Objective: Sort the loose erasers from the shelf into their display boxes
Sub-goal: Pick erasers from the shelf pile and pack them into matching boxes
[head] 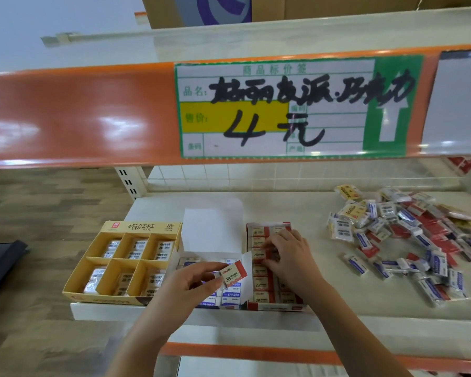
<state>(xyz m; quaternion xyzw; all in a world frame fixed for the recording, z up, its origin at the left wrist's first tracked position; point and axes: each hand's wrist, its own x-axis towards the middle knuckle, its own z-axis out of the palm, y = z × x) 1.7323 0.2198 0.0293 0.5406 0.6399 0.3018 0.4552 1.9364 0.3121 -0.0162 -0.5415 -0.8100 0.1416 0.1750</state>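
red and white card sleeve, "2b" printed on it: that is the eraser [233, 274] our left hand [191, 284] pinches by one end between thumb and fingertips, just over the blue-eraser box [223, 292]. our right hand [288, 257] is down in the red-eraser box [272, 268], fingers curled on an eraser in the rows, pressing or nudging it; we cannot tell if it truly grips. to do this well, we judge, we should square that row first, then slide the held eraser in label-up, matching its neighbours. the yellow box [125, 257] sits left, partly filled in six cells. the loose pile [408, 240] lies well apart on the shelf [283, 208], red, blue and yellow wrappers mixed.
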